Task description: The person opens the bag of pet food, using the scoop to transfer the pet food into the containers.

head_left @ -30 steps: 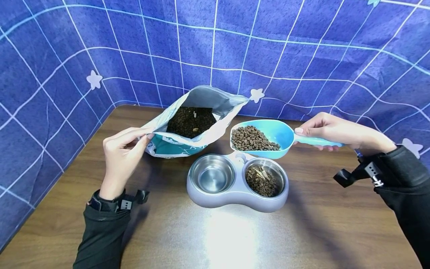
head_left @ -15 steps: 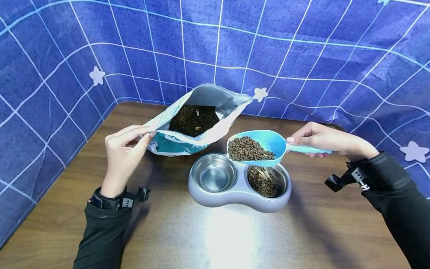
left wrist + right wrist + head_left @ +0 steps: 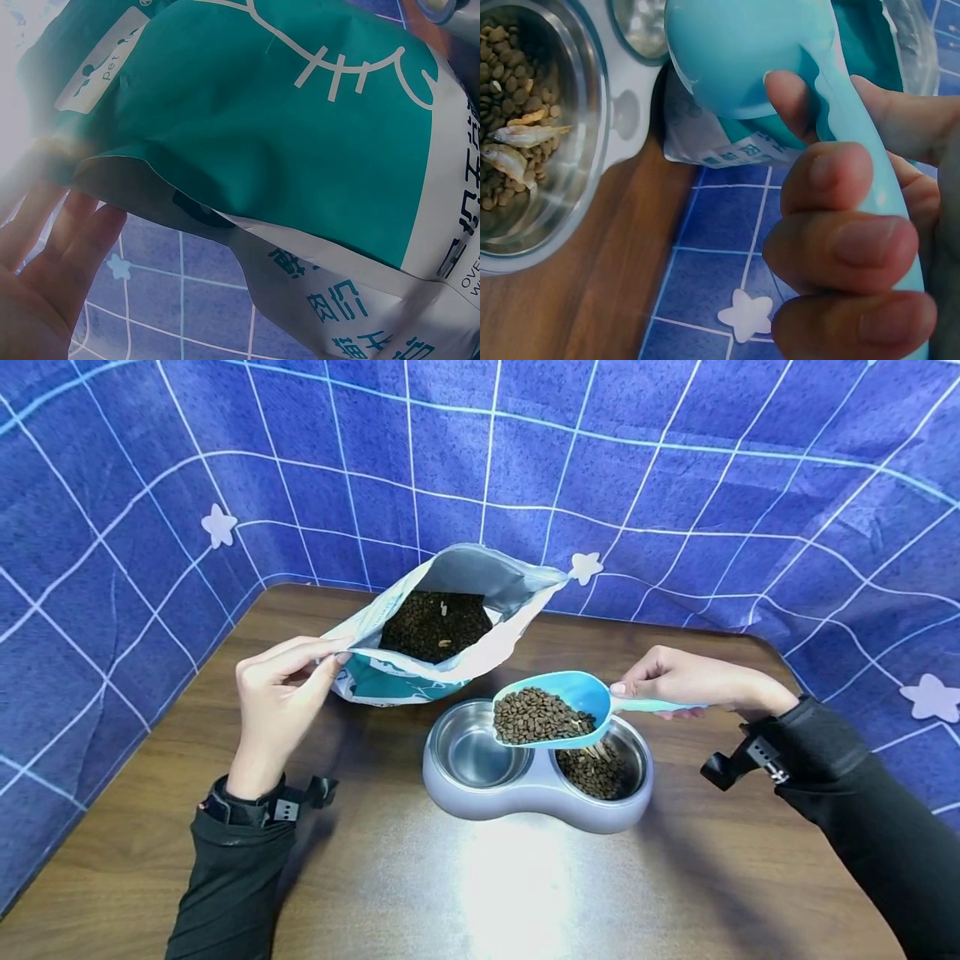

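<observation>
My left hand (image 3: 281,697) pinches the left edge of an open pet food bag (image 3: 397,681), teal and white, which stands with dark kibble inside. In the left wrist view the bag (image 3: 300,150) fills most of the frame beside the fingers. My right hand (image 3: 686,681) grips the handle of a light blue scoop (image 3: 588,689), its fingers curled round it in the right wrist view. Brown kibble (image 3: 536,714) heaps in the scoop, held level above the grey double bowl (image 3: 525,806). Its left steel bowl (image 3: 476,756) shows bare metal; kibble with small dried fish (image 3: 529,136) lies in the right one.
The wooden table (image 3: 360,860) carries the bag at the back and the double bowl in front of it. Behind rises a blue cloth (image 3: 375,460) with a white grid and stars. Bright glare lies on the table before the bowls.
My right hand has brought the filled scoop left and toward me, from behind the right bowl to over the middle of the double bowl. The left hand stays on the bag.
</observation>
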A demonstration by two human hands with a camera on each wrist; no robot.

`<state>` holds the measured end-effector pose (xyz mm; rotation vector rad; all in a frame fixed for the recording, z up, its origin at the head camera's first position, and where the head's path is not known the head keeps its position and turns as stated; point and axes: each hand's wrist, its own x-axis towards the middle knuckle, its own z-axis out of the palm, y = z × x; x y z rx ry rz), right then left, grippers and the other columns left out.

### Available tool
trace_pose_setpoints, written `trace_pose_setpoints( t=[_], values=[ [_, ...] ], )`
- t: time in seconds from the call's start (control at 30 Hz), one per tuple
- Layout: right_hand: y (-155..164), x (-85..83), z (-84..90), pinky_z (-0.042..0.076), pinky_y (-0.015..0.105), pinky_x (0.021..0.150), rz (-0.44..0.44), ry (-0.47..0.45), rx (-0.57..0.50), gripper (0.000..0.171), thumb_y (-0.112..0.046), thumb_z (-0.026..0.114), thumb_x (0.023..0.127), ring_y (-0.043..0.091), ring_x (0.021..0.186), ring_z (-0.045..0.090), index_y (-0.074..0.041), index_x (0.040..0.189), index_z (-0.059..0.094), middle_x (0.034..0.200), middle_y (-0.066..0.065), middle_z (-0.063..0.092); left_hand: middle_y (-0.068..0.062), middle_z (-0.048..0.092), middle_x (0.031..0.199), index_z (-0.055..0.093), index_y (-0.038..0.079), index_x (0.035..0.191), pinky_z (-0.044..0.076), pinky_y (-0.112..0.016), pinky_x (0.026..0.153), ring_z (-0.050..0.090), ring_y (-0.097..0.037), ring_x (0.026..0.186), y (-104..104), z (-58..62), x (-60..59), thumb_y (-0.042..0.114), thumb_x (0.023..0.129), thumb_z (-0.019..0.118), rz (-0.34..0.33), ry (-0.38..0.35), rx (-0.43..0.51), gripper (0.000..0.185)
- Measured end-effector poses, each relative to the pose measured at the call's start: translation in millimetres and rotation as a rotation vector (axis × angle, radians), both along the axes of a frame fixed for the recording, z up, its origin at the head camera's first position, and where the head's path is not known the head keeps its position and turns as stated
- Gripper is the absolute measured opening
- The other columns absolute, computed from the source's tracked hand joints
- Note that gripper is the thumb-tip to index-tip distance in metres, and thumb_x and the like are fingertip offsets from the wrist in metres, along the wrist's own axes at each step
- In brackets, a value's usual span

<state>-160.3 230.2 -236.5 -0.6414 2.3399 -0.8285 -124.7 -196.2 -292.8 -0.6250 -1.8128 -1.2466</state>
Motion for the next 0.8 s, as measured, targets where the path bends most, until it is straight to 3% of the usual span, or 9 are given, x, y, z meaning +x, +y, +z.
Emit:
trace_pose_setpoints(
  t=[0.27, 0.53, 0.8],
  values=[
    [-11, -3.6, -8.3, 0.029, 0.023, 0.033, 0.058, -0.007, 0.017, 0.034, -0.027, 0.05, 0.1, 0.008, 0.037, 0.035, -0.01, 0.079, 0.069, 0.05, 0.003, 0.045, -0.014, 0.069, 0.082, 0.074, -0.006, 0.087, 0.041, -0.012, 0.056, 0.051, -0.004, 0.062, -1, 0.6, 1.2, -0.014, 0.076, 0.07, 0.003, -0.008, -0.013, 0.015],
    [-21, -5.7, -10.1, 0.027, 0.022, 0.033, 0.07, 0.011, 0.088, 0.034, -0.03, 0.051, 0.099, 0.007, 0.036, 0.031, -0.013, 0.076, 0.069, 0.048, -0.001, 0.04, -0.016, 0.069, 0.08, 0.075, -0.004, 0.088, 0.04, -0.012, 0.056, 0.048, -0.004, 0.061, -1, 2.0, 0.8, -0.005, 0.08, 0.07, 0.001, -0.015, -0.017, 0.009],
    [-30, -5.4, -12.4, 0.025, 0.021, 0.035, 0.08, 0.013, 0.144, 0.043, -0.033, 0.053, 0.098, 0.006, 0.035, 0.029, -0.014, 0.06, 0.054, 0.047, -0.004, 0.039, -0.013, 0.07, 0.081, 0.075, -0.005, 0.088, 0.043, -0.012, 0.059, 0.05, -0.004, 0.062, 0, 3.0, 1.5, -0.014, 0.077, 0.069, 0.007, -0.019, -0.021, 0.015]
  ],
)
